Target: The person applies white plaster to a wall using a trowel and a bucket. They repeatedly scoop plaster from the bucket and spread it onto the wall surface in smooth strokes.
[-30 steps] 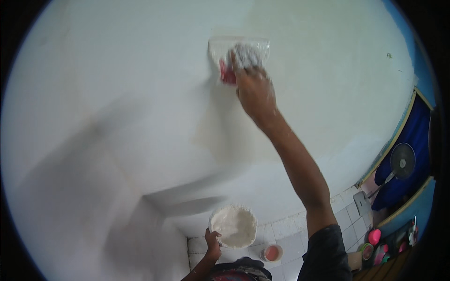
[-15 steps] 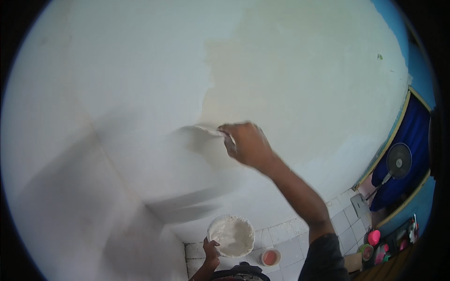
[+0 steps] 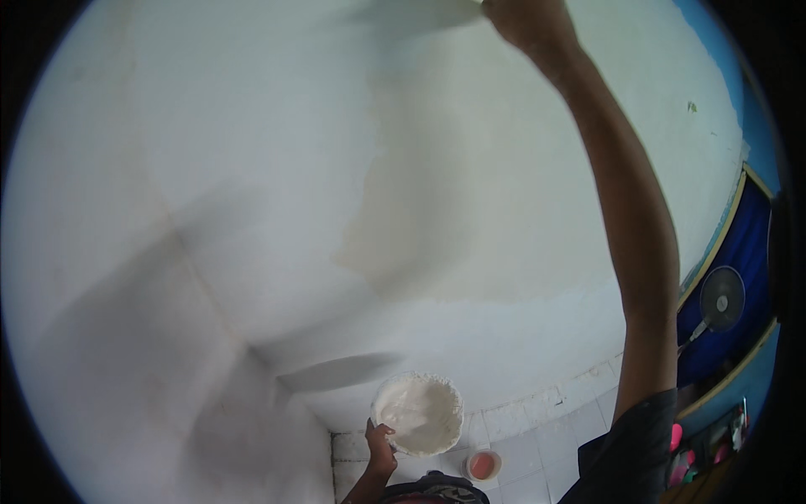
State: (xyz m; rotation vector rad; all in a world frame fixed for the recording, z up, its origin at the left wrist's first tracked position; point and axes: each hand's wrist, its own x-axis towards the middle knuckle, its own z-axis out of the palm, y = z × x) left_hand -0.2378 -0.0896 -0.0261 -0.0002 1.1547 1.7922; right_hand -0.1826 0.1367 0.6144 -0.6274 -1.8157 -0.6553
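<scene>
Up high, the right hand [image 3: 525, 18] was stretched to the top of the wall [image 3: 252, 168], its fingers closed on a flat tool [image 3: 420, 10] whose pale, blurry blade lay sideways and pointed left from the hand. Far below, well apart from it, the left hand [image 3: 379, 443] was nearer the bowl [image 3: 417, 412] of white paste, with its fingers gripping the bowl's lower rim near the tiled floor [image 3: 537, 437].

One round white bowl of pale paste [image 3: 417, 412]; one small round pink-filled tub [image 3: 483, 464] on the tiled floor; one standing electric fan [image 3: 720, 299]; two bare hands, left hand [image 3: 379, 441] and right hand [image 3: 525, 18].
</scene>
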